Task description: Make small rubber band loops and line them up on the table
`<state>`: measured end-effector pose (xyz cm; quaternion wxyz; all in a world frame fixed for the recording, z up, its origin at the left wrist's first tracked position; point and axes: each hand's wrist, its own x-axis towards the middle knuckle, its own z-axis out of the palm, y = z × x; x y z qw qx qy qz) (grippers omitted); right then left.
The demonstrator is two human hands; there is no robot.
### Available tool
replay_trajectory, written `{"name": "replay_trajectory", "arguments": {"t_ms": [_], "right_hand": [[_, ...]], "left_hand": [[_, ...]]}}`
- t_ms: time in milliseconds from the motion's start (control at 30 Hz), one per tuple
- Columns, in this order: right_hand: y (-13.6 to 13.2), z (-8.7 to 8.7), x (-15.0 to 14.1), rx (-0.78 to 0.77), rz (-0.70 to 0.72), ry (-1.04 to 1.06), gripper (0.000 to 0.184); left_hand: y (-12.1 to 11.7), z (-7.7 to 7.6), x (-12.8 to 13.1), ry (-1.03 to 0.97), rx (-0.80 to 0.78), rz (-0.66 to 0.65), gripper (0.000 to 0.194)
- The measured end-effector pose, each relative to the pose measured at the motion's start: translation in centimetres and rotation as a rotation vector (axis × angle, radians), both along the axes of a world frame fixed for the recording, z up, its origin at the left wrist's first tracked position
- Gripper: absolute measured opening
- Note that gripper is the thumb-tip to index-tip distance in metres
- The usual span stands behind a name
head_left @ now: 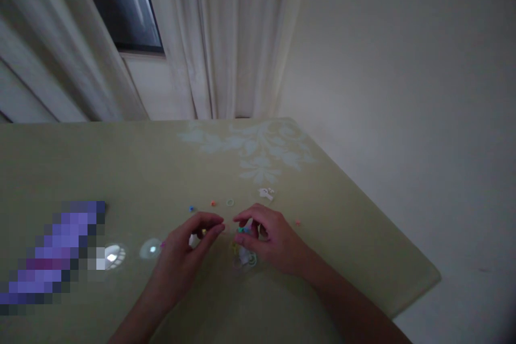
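My left hand [187, 242] is closed, thumb and forefinger pinched at the tips. A faint pinkish bit shows at those fingertips, too small to make out. Close by on the right, my right hand [268, 234] has its forefinger and thumb apart, the other fingers curled. In that gap appear small green pieces [241, 230] and blue ones; whether they touch the fingers is unclear. Below the right thumb lies a little heap with yellow pieces [235, 249] and a pale ring [252, 259]. A yellow piece [204, 231] is partly hidden behind my left fingers.
Beyond my hands lie a blue piece [191, 208], an orange piece [213, 203], a pale ring [229, 202] and white pieces [266, 193]. A pinkish piece [298, 222] sits right. A blurred-out purple object [60, 247] lies left on the table [121, 166].
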<state>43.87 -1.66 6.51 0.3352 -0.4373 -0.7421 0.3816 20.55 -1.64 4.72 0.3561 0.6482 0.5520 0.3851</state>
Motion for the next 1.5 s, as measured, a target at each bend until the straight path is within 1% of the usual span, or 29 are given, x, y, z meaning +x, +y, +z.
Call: {"name": "replay_trajectory", "arguments": {"t_ms": [100, 167, 233, 333, 433, 567, 633, 700, 900, 1000, 1167, 1333, 1500], "right_hand": [[0.0, 0.0, -0.1, -0.039, 0.011, 0.008, 0.013], [0.0, 0.0, -0.1, -0.044, 0.009, 0.005, 0.009], [0.0, 0.1, -0.1, -0.057, -0.008, 0.004, 0.008], [0.2, 0.3, 0.4, -0.092, -0.034, -0.021, 0.008], [0.6, 0.5, 1.3, -0.13, -0.01, -0.102, 0.01], [1.0, 0.5, 2.5, -0.183, 0.045, -0.201, 0.015], [1.1, 0.3, 2.7, -0.204, 0.058, -0.212, 0.017], [1.0, 0.3, 2.7, -0.215, 0.059, -0.216, 0.017], [1.0, 0.7, 2.4, -0.215, -0.002, -0.296, 0.016], [1.1, 0.7, 2.4, -0.212, -0.013, -0.334, 0.014], [1.2, 0.6, 2.4, -0.192, 0.016, -0.356, 0.011], [1.1, 0.8, 2.3, -0.181, -0.005, -0.379, 0.01], [0.9, 0.9, 2.2, -0.146, -0.056, -0.393, 0.009]], "left_hand": [[-0.8, 0.0, 1.3, -0.047, -0.049, -0.082, 0.026], [-1.0, -0.1, 1.6, -0.066, -0.076, -0.11, 0.026], [-0.9, -0.1, 1.5, -0.085, -0.091, -0.11, 0.026], [-0.3, -0.2, 0.9, -0.082, -0.074, -0.077, 0.027], [0.6, -0.5, -0.5, 0.012, -0.044, -0.003, 0.03], [1.7, -1.1, -2.6, 0.258, -0.003, 0.092, 0.034], [2.1, -1.4, -3.3, 0.344, 0.028, 0.091, 0.034], [2.2, -1.6, -3.5, 0.402, 0.044, 0.062, 0.034], [2.0, -2.1, -3.7, 0.628, 0.07, 0.041, 0.039], [2.0, -2.5, -3.8, 0.673, 0.068, 0.012, 0.039], [2.1, -2.7, -3.9, 0.684, 0.059, -0.002, 0.036], [2.1, -2.4, -3.9, 0.694, 0.029, 0.007, 0.041], [2.0, -1.7, -3.7, 0.77, -0.001, 0.014, 0.04]]}}
